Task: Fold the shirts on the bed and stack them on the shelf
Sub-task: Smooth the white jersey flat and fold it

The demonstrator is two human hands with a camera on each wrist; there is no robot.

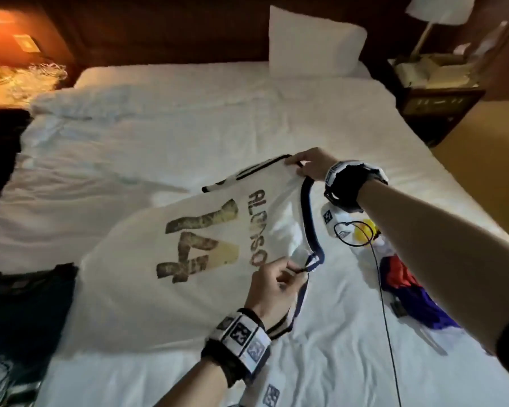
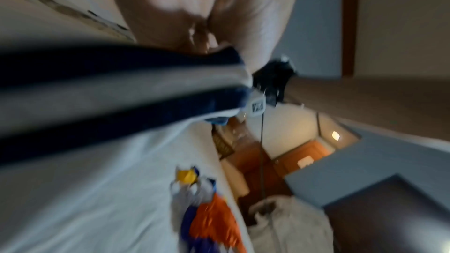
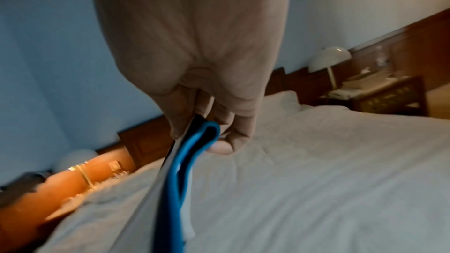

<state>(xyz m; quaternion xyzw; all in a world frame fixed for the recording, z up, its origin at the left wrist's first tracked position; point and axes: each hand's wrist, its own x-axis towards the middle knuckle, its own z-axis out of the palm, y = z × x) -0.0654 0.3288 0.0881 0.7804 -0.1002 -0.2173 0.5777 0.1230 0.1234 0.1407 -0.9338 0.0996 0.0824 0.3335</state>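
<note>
White sheets cover the bed [image 1: 247, 118]; on them a white jersey [image 1: 147, 259] lies back-up, its shoulders lifted. Left hand [image 1: 272, 284] pinches the near shoulder, right hand [image 1: 312, 164] the far one. Left wrist view, blurred: fingers [image 2: 194, 32] clamped on navy trim. Right wrist view: fingertips [image 3: 220, 148] closed on the blue collar.
</note>
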